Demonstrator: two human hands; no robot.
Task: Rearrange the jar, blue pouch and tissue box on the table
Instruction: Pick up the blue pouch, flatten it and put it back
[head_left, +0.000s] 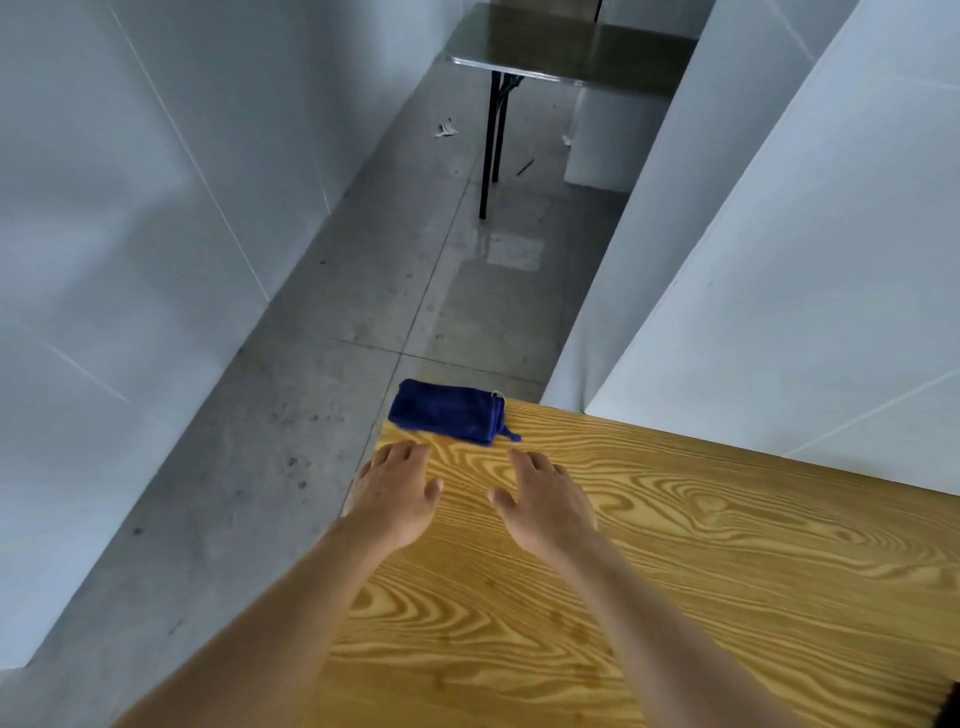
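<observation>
A blue pouch (448, 411) lies flat at the far left corner of the wooden table (675, 545), its left end reaching the table's edge. My left hand (395, 493) hovers just short of the pouch, fingers spread and empty, over the table's left edge. My right hand (545, 499) is beside it to the right, also spread and empty, just below the pouch's right end. Neither hand touches the pouch. No jar or tissue box is in view.
Grey concrete floor (311, 415) drops away to the left of and beyond the table. White panel walls (779, 260) stand on both sides. A dark table (561, 52) with black legs stands far ahead. A small dark thing (948, 712) shows at the bottom right corner.
</observation>
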